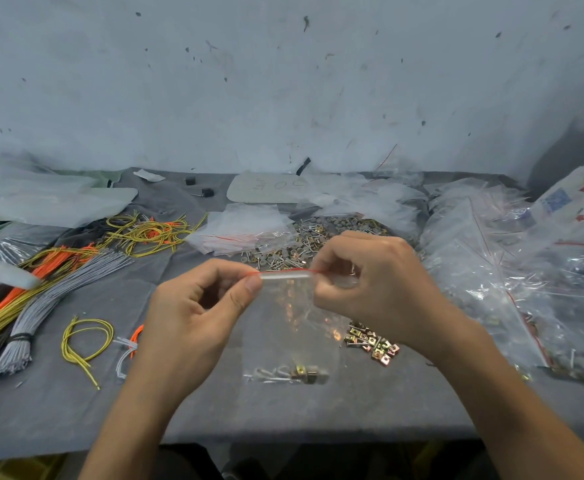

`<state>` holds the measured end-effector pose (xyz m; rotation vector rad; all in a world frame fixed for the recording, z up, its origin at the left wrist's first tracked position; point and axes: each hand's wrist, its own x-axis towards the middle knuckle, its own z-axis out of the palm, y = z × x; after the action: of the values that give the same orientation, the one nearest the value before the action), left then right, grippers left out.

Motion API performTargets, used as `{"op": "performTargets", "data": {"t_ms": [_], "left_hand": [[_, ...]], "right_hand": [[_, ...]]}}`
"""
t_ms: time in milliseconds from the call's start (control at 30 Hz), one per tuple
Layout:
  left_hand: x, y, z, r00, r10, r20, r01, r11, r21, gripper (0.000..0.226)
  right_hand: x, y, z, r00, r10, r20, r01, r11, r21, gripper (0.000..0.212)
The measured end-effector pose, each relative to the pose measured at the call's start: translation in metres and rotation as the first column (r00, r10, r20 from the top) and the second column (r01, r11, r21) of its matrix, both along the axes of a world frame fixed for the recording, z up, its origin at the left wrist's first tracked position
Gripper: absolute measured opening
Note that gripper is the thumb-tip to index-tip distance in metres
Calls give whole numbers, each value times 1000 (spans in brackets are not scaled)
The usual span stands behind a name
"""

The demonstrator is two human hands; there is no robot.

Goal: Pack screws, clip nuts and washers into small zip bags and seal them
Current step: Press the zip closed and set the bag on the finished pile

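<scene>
Clear plastic zip bag (292, 327) hangs mid-frame, its red-striped top pinched at 9 o'clock by the left hand (193, 313), thumb against forefinger, and at 3 o'clock by the right hand (370, 282), fingers curled. Brass clip nuts (306, 372) and screws (266, 374) lie in its bottom, their count blurred. Whether the seal is closed cannot be told.
</scene>
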<state>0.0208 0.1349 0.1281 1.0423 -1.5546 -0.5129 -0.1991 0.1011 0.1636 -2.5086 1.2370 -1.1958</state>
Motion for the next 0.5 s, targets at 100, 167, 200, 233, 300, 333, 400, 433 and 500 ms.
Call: {"op": "performTargets", "data": {"t_ms": [100,167,200,233,300,333,400,433,500], "left_hand": [[4,-2,-3,1000,13,28,-13,1000,-16,5],[5,-3,-5,999,18,40,-17,1000,-17,6],[5,-4,-6,999,16,46,-15,1000,-13,9],[4,-5,-7,998,14,54,-14,1000,-7,9],[2,-6,-11,998,19,61,-19,1000,-1,5],[0,-7,-12,998,25,62,-26,1000,3,6],[-4,-7,-14,997,39,72,-39,999,6,7],[-6,-8,-14,996,43,75,-43,999,5,7],[-11,-9,-13,997,41,61,-41,999,8,7]], "right_hand": [[-13,0,-5,1000,-4,19,4,999,37,10],[-21,0,-9,999,-7,43,5,998,61,9],[-25,0,-11,999,-14,41,11,997,79,10],[-29,0,-14,999,-24,29,21,995,93,10],[-33,-1,-21,999,-46,14,45,994,95,10],[-35,-2,-23,998,-57,19,55,994,90,9],[-40,-2,-28,996,-76,45,72,994,85,9],[-42,-2,-31,994,-84,63,78,993,89,9],[-46,-1,-36,991,-94,94,82,990,118,8]]}}
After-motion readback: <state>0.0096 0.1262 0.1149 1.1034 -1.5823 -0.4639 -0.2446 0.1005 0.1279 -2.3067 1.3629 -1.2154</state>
